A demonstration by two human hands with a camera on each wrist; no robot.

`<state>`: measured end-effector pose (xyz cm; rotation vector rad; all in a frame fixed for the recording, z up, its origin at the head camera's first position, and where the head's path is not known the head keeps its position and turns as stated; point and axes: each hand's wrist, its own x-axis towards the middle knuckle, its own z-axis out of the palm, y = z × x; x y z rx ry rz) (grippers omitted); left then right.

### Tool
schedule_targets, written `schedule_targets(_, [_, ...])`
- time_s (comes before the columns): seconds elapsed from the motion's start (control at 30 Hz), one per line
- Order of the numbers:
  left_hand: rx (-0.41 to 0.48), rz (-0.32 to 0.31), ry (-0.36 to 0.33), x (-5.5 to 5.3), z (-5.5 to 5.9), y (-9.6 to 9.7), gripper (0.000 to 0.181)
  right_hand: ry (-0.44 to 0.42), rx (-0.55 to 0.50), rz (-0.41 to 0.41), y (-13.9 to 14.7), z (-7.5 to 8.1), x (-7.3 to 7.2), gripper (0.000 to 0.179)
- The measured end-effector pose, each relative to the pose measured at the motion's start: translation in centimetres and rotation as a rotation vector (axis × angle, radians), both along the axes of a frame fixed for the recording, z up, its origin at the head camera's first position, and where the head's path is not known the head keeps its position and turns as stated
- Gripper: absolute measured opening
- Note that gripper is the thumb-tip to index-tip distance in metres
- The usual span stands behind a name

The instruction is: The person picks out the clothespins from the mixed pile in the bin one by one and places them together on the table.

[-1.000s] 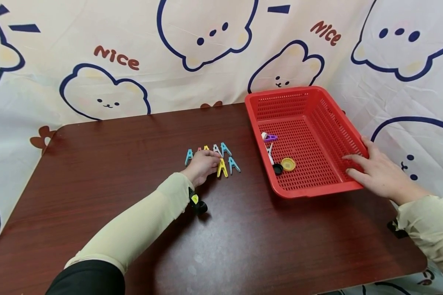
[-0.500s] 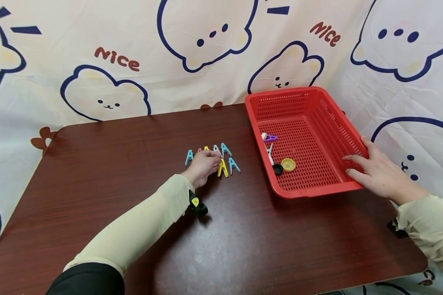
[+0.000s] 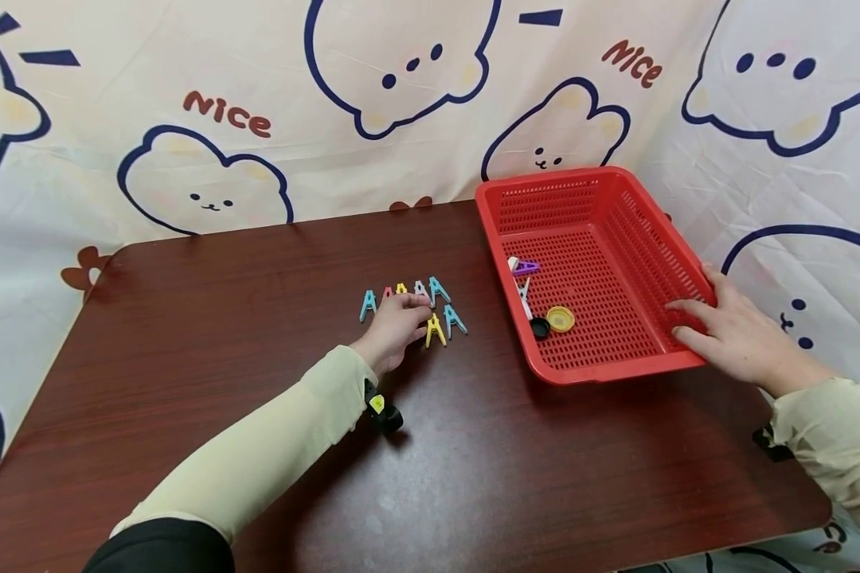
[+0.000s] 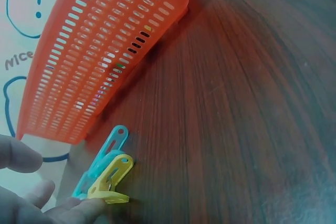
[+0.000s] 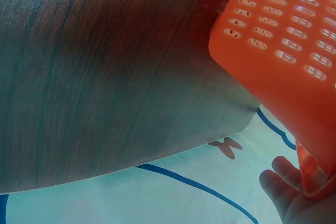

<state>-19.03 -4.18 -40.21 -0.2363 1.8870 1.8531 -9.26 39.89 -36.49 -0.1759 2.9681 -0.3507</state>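
Observation:
My left hand is at a small group of clothespins on the table. Its fingertips touch the yellow clothespin, which stands legs toward me in the head view; in the left wrist view the fingers reach the yellow clothespin from the left. Beside it is a blue clothespin. Behind lie another blue clothespin, a white one, a second yellow one and a red one. A third blue clothespin lies left. My right hand grips the right rim of the red basket.
Inside the basket, along its left side, lie a purple clothespin, a white clothespin, a black round cap and a yellow round lid. A patterned cloth hangs behind the brown table.
The nearer yellow clothespin has shifted slightly right and toward me. My left hand has drawn back a little, showing more of the red clothespin. My right hand stays on the basket rim.

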Motion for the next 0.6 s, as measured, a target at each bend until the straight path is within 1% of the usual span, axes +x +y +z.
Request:
schedule_targets(0.07, [0.029,0.014,-0.003,0.1,-0.1,0.1,0.034,0.001,-0.003,0.002,0.0,-0.1,0.0,0.051])
schedule_targets(0.17, [0.044,0.024,0.009,0.2,-0.3,0.3,0.034,0.008,-0.009,0.007,0.0,-0.2,0.0,0.050])
schedule_targets(0.3, [0.004,0.035,0.036,0.7,-0.5,0.6,0.034,0.014,-0.005,0.018,0.0,-0.4,0.0,0.049])
schedule_targets(0.4, [-0.005,0.051,0.041,1.4,-0.3,0.8,0.035,0.015,-0.012,0.011,0.0,-0.3,0.0,0.050])
schedule_targets(0.5, [0.085,0.106,0.008,2.0,-0.1,1.0,0.031,0.018,-0.028,0.007,0.0,-0.2,0.0,0.049])
schedule_targets(0.6, [0.227,0.202,-0.043,2.6,0.4,1.3,0.022,0.023,-0.031,0.013,0.1,-0.2,0.0,0.048])
